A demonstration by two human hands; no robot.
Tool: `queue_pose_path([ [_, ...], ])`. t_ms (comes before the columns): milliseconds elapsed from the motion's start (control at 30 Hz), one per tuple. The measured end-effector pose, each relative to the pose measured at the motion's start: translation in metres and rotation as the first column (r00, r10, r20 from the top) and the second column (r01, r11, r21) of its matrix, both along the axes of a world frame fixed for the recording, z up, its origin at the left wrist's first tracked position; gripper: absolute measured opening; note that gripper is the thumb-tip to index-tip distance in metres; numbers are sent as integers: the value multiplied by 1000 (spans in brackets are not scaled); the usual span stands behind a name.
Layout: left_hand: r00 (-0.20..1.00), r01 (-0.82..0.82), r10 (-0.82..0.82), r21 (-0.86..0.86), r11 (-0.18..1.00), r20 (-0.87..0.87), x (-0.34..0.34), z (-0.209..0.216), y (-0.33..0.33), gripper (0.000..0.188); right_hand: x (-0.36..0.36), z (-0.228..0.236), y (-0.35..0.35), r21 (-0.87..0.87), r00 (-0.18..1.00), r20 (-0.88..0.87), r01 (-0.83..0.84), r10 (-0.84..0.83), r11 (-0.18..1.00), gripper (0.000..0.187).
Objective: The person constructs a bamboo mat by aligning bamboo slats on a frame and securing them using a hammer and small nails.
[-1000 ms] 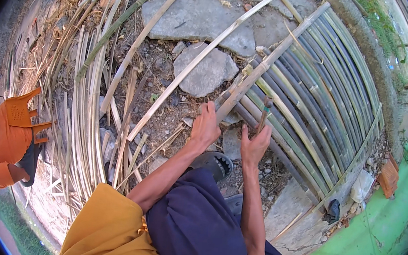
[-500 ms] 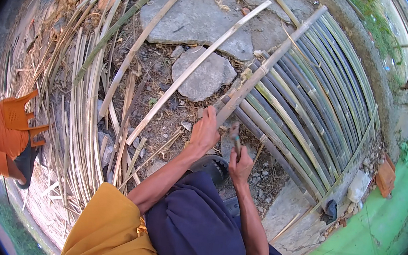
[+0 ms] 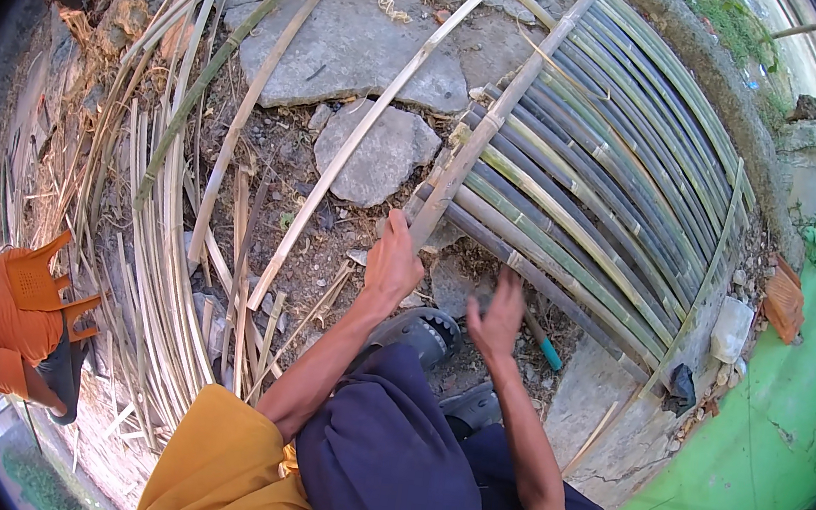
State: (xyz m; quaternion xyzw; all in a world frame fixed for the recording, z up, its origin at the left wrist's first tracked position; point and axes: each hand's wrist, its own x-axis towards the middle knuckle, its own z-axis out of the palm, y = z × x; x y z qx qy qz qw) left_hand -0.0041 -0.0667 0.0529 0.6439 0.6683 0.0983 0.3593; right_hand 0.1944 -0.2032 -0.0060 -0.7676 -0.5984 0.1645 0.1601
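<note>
A bamboo rack (image 3: 591, 190) of several long slats lies before me, with a thicker bamboo crosspiece (image 3: 499, 114) across its left ends. My left hand (image 3: 394, 266) is closed at the near end of that crosspiece, its fingertips partly hidden. Beside the nearest slat, my right hand (image 3: 498, 318) is empty, slightly blurred, with thumb and fingers apart. Just right of it, a tool handle (image 3: 545, 345) with a teal end lies on the ground; the tool's head cannot be seen.
Long split bamboo strips (image 3: 161, 257) lie in a heap on the left. A single pale strip (image 3: 370, 145) crosses a broken concrete slab (image 3: 374, 155). A person in orange (image 3: 8, 320) is at far left by an orange chair (image 3: 35, 278). A white bag (image 3: 730, 330) lies on the right.
My right hand has let go of the hammer-like tool, which now lies on the ground, and its fingers have opened. My left hand stays at the crosspiece's end. The view has shifted slightly.
</note>
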Motion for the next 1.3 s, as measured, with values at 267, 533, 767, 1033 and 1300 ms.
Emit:
queue_pose_path([
  [267, 1000, 19, -20, 37, 999, 20, 11, 7, -3, 51, -3, -102, 89, -255, 969, -139, -235, 204, 938, 60],
  [533, 1000, 5, -5, 17, 1000, 18, 9, 10, 0, 51, -27, -117, 112, -118, 989, -106, 90, -103, 989, 47],
  [767, 1000, -6, 7, 27, 1000, -20, -1, 2, -2, 49, -55, -91, 99, 0, 872, -421, 275, -250, 961, 52],
  [1033, 999, 35, -34, 44, 998, -33, 3, -18, -12, 61, -60, -42, 81, 91, 857, -348, 434, -380, 896, 42],
  [1300, 992, 122, -120, 171, 978, -25, -1, -16, -28, 68, -65, -15, 87, -239, 715, -543, 372, -441, 897, 37],
])
